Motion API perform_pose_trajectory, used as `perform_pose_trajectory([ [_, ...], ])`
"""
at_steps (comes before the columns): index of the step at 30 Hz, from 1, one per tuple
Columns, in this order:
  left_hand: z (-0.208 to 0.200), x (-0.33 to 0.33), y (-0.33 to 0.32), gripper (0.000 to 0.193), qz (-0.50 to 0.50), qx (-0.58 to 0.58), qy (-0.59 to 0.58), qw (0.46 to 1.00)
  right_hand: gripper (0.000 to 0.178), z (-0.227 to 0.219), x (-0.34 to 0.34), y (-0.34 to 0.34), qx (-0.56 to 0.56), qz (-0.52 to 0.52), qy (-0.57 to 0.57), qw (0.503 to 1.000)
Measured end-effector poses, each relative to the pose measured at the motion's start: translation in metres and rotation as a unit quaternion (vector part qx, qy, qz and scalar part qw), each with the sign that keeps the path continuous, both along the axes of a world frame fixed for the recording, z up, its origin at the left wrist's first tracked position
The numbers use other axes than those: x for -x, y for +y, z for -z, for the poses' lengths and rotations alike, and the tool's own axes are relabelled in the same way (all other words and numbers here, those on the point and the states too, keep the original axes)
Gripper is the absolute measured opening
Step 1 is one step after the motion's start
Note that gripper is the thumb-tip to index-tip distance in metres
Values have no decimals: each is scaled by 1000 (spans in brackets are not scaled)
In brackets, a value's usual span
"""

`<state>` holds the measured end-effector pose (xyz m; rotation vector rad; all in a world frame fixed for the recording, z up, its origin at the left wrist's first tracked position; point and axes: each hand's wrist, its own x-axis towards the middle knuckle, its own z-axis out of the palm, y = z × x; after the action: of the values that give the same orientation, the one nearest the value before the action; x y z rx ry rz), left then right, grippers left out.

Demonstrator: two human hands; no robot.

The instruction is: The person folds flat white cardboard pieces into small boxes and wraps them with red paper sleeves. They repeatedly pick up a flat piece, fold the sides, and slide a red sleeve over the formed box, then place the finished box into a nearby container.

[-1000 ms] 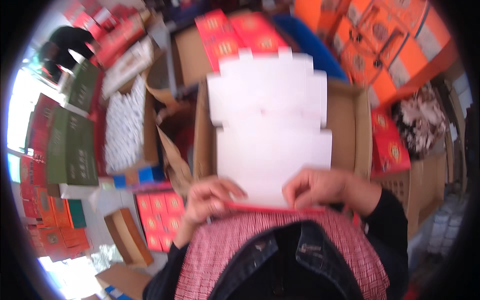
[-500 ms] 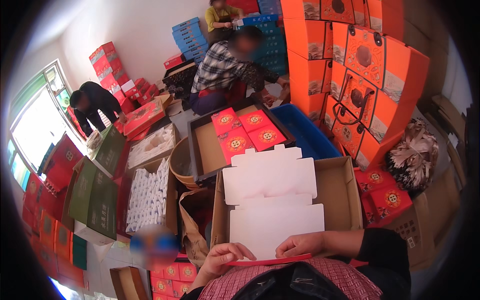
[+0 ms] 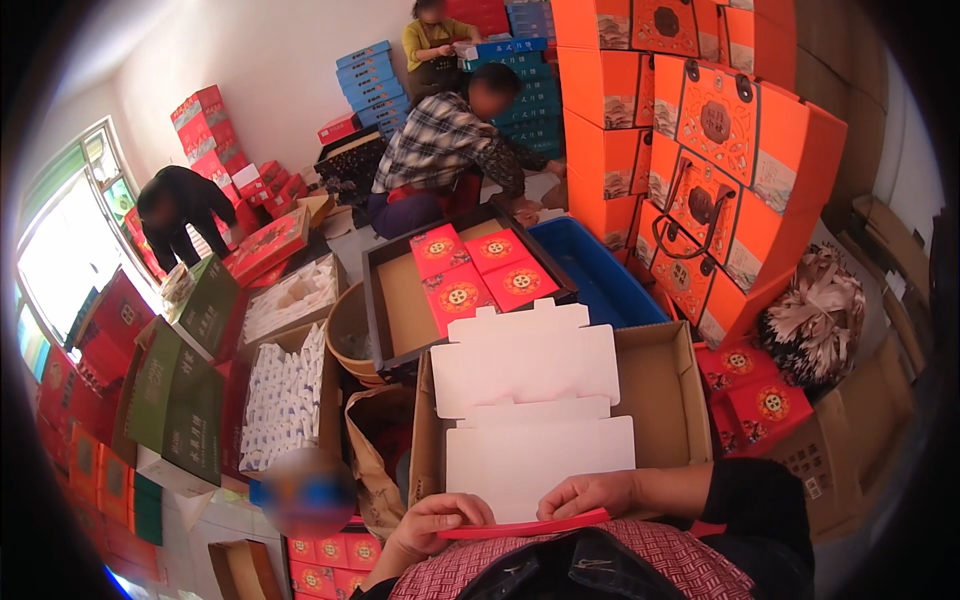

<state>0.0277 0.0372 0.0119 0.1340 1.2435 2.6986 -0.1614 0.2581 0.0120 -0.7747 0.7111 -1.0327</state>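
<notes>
An unfolded carton blank (image 3: 540, 455), white on its inner face, leans up from my lap across an open brown cardboard box (image 3: 665, 400). Its near edge is bent up into a narrow red flap (image 3: 525, 527). My left hand (image 3: 440, 518) is closed at the left end of that flap, fingers curled over the edge. Farther right along the same fold, my right hand (image 3: 595, 492) pinches the edge with bent fingers. Parts of both hands' fingertips are hidden behind the flap. A red patterned cloth (image 3: 660, 560) covers my lap.
Beyond the box is a dark-rimmed tray (image 3: 405, 310) with several red boxes (image 3: 460, 290), beside a blue tub (image 3: 600, 280). Orange gift boxes (image 3: 735, 170) stack high at right. A carton of white packets (image 3: 285, 400) stands left. Several people work farther back.
The whole view has shifted slightly, so most things sit a little farther left. My left fingers look more curled at the flap. Both hands stay on the carton blank.
</notes>
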Motion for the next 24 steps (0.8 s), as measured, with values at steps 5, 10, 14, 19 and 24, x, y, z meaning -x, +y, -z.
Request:
perform_pose_trajectory([
  [5, 8, 15, -13, 22, 117, 1, -7, 993, 16, -12, 15, -17, 55, -33, 99, 993],
  [10, -13, 29, -32, 12, 177, 222, 43, 958, 19, -21, 25, -25, 68, -62, 158, 983],
  [14, -35, 35, -34, 6, 134, 328, 108, 929, 26, -46, 29, -36, -21, -70, 219, 973],
  [19, -41, 50, -19, 5, 88, 442, 74, 890, 29, -31, 24, -56, 33, -95, 267, 958],
  [24, -28, 54, -9, 7, 34, 383, 26, 923, 24, -15, 16, -53, 43, -8, 249, 967],
])
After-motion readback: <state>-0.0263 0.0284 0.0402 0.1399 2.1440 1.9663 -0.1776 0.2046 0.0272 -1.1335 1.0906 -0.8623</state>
